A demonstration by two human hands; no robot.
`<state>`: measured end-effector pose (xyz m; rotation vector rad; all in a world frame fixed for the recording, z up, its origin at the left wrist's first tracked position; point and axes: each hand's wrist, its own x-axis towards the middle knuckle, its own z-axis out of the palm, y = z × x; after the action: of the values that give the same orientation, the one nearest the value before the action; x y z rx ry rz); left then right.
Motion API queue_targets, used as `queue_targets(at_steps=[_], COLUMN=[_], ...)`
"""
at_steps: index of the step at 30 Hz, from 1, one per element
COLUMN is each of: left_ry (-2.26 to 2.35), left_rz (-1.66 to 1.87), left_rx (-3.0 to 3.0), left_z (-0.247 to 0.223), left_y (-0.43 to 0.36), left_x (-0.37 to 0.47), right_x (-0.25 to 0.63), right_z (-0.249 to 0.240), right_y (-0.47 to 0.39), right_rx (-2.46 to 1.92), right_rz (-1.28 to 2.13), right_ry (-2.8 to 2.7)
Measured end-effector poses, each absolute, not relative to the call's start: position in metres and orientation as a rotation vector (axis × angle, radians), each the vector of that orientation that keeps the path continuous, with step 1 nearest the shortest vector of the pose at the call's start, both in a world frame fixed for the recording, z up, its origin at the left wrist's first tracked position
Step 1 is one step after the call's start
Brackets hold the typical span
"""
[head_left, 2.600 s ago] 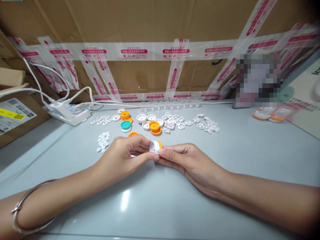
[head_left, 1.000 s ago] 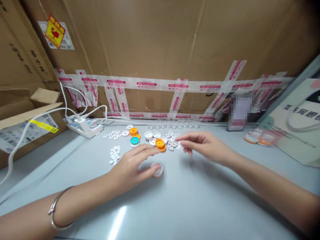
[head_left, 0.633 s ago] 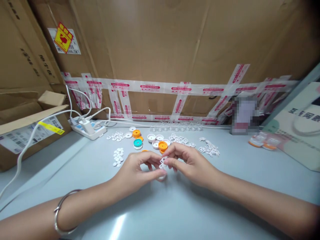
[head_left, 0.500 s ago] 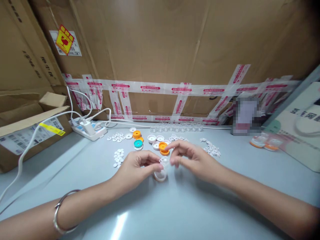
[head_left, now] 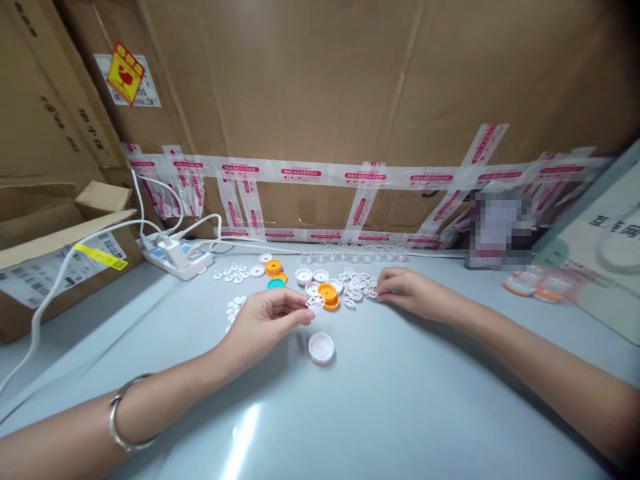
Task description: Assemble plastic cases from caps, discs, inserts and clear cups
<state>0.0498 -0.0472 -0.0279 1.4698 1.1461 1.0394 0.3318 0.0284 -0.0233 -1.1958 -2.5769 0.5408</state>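
Observation:
My left hand (head_left: 273, 320) pinches a small white openwork plastic piece (head_left: 315, 305) between thumb and fingertips, raised above the table. Below and to the right of it, a round white plastic cap (head_left: 321, 348) rests on the table by itself. My right hand (head_left: 407, 291) has its fingers closed at the right edge of a pile of similar white openwork pieces (head_left: 356, 285), with one small piece at its fingertips. Stacked orange caps (head_left: 327, 293) and several white round caps (head_left: 303, 276) lie between the two hands.
Clear plastic rings (head_left: 357, 253) line the back. Small white discs (head_left: 235, 308), white pegged pieces (head_left: 233, 272) and a teal cap (head_left: 276, 285) lie left. A power strip (head_left: 185, 263) with cables and cardboard boxes (head_left: 65, 267) bound the left; orange-and-clear items (head_left: 535, 285) lie right.
My right hand has moved right, away from my left hand, to the pile of white pieces. My left hand has risen slightly with its piece, uncovering the round white cap.

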Motion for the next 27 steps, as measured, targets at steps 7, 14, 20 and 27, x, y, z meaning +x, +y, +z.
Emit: queue_targets(at_steps=[7, 14, 20, 27], left_ry=[1.155, 1.121, 0.982, 1.007], left_rz=[1.006, 0.904, 0.856, 0.845], left_rx=[1.561, 1.633, 1.539, 1.482], left_z=[-0.030, -0.032, -0.027, -0.027], left_y=[-0.047, -0.049, -0.054, -0.053], left_x=[0.050, 0.056, 0.058, 0.058], right_x=[0.324, 0.274, 0.257, 0.259], right_z=[-0.009, -0.005, -0.009, -0.013], right_y=[0.016, -0.027, -0.039, -0.037], right_rx=[-1.278, -1.072, -1.120, -1.221], right_rz=[0.792, 1.411, 1.386, 1.273], right_ry=[-2.400, -2.067, -2.055, -2.087])
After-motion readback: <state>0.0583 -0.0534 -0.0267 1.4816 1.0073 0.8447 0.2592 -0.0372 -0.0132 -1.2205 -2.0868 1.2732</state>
